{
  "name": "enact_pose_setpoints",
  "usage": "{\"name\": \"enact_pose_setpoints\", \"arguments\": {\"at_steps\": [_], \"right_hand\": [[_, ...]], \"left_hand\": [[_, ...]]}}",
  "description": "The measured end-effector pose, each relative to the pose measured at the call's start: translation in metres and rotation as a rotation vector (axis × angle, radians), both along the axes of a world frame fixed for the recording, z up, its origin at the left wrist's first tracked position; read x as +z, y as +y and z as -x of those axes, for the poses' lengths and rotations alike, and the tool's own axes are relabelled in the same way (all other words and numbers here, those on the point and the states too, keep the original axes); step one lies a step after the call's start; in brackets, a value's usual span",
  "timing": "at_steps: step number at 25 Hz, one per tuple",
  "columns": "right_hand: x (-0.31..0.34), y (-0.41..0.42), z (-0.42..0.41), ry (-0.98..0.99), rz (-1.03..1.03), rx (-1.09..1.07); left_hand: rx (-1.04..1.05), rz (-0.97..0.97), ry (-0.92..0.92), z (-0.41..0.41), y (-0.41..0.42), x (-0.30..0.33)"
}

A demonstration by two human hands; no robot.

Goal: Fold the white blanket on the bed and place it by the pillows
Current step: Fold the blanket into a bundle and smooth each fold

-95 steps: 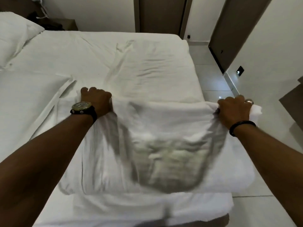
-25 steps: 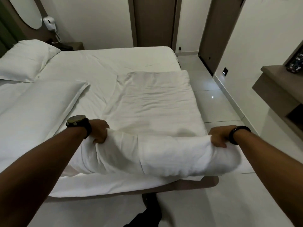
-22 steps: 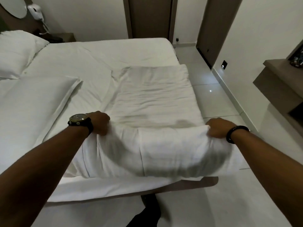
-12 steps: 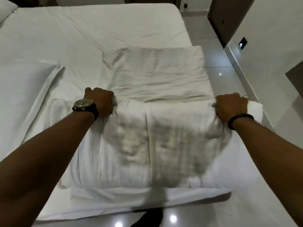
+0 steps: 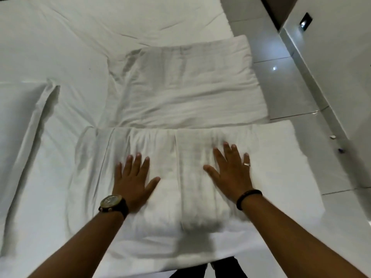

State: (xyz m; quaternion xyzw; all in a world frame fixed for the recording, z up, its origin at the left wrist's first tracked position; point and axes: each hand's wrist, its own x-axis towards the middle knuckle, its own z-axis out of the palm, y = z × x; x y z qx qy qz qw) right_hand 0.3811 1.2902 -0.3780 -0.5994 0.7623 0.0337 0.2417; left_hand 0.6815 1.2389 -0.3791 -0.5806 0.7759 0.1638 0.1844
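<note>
The white blanket [image 5: 190, 91] lies lengthwise along the right side of the bed, its near end folded over into a thick doubled layer. My left hand [image 5: 132, 177], with a watch at the wrist, presses flat on the left half of that folded layer, fingers spread. My right hand [image 5: 230, 173], wearing a ring and a dark bracelet, lies flat on the right half, fingers straight. A white pillow [image 5: 18, 121] is at the left edge of the view.
The bed's white sheet [image 5: 100, 27] stretches away to the far side and left. Glossy tiled floor [image 5: 291, 93] runs along the right of the bed, with a wall and a small wall light [image 5: 304, 23] beyond. The bed's near edge is just below my arms.
Both hands let go of the blanket's folded edge, which now lies down on the layer beneath. They moved inward and toward me and flattened out on top of the fold.
</note>
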Motion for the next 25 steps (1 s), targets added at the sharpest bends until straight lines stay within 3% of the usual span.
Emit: {"name": "enact_pose_setpoints", "arguments": {"at_steps": [4,7,10,14,16,19,22,25], "right_hand": [[-0.005,-0.036,-0.002,-0.005,0.08,0.001],[-0.016,-0.069,-0.016,-0.015,0.127,0.083],[-0.029,-0.082,-0.02,0.02,0.162,-0.047],[-0.033,-0.082,-0.025,0.086,0.168,-0.104],[-0.034,-0.085,-0.03,0.081,0.174,-0.073],[-0.04,-0.082,-0.026,0.12,0.158,-0.004],[-0.053,-0.072,-0.009,0.206,0.09,0.034],[-0.053,-0.07,0.004,0.254,0.01,-0.001]], "left_hand": [[0.012,0.208,0.052,0.026,-0.056,-0.003],[0.016,0.279,-0.105,0.035,-0.125,-0.009],[0.289,0.405,-0.223,0.008,-0.137,-0.003],[0.602,0.308,-0.088,-0.007,-0.139,0.012],[0.468,0.241,-0.05,0.0,-0.145,0.007],[0.244,0.266,-0.135,-0.016,-0.157,0.011],[0.236,0.262,-0.227,-0.042,-0.176,0.021],[0.32,0.247,-0.143,-0.052,-0.18,0.021]]}}
